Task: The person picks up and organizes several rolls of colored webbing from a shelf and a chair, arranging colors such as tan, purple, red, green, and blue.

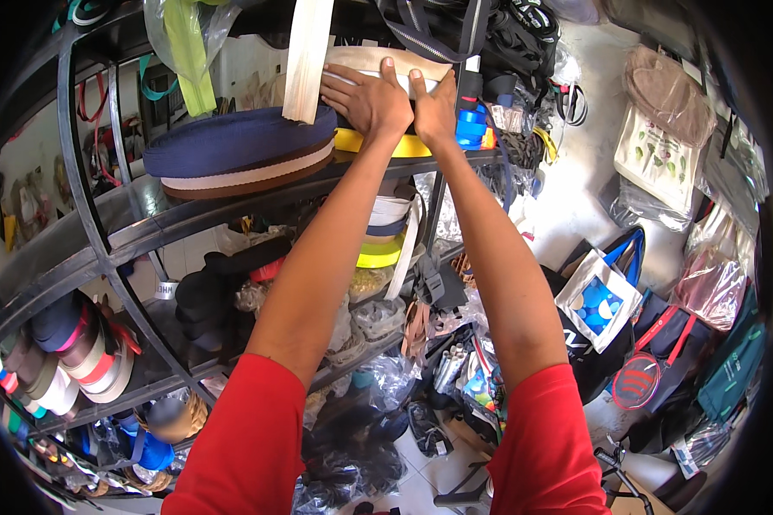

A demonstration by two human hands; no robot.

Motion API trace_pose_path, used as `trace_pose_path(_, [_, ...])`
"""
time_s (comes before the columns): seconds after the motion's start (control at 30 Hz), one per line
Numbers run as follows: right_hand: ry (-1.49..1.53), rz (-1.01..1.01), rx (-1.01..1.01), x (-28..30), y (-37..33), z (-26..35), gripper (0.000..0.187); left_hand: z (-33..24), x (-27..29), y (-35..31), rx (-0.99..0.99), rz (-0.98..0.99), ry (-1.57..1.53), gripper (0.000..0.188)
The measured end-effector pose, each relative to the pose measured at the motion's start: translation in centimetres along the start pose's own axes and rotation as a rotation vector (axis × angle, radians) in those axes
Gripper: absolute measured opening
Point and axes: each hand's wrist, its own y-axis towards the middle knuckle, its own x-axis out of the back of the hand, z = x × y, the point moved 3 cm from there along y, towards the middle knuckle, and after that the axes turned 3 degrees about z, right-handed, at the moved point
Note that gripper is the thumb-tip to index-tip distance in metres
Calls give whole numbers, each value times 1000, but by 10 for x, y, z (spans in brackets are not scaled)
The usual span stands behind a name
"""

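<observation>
Both my arms, in red sleeves, reach up to a rack shelf. My left hand [368,100] lies with its fingers stretched and spread against a cream roll of webbing [386,58]. Close beside it on the right, my right hand [435,110] rests on the same roll, thumb up and fingers extended along its right end. A yellow roll [410,148] shows beneath my hands. Left of them lie a large navy roll [232,142] and, under it, white and brown rolls. A cream zipper tape [307,60] hangs down in front, next to my left hand.
Blue rolls [471,129] sit just right of my right hand. A dark metal rack post [82,154] and shelf edge [232,208] stand at left. Bags [599,296] hang on the right wall. Plastic-wrapped goods [352,459] crowd the floor below.
</observation>
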Motion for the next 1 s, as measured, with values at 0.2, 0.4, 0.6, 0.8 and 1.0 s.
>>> trace_pose_path(0.2, [4,48,20,3,7,-4,96,1,-3,0,-22,-13,-29,100])
trace_pose_path(0.4, [-105,61,130,-5,-16,-22,86,12,-6,-19,-251,-91,151,108])
trace_pose_path(0.6, [-15,72,264,3,-76,-51,64,15,8,-67,-446,39,343,92])
trace_pose_path(0.8, [77,-83,-68,41,-174,-80,54,18,7,-134,-484,217,734,74])
trace_pose_path(1.0, [-29,116,-445,111,-415,-127,33,49,2,-224,-455,510,582,72])
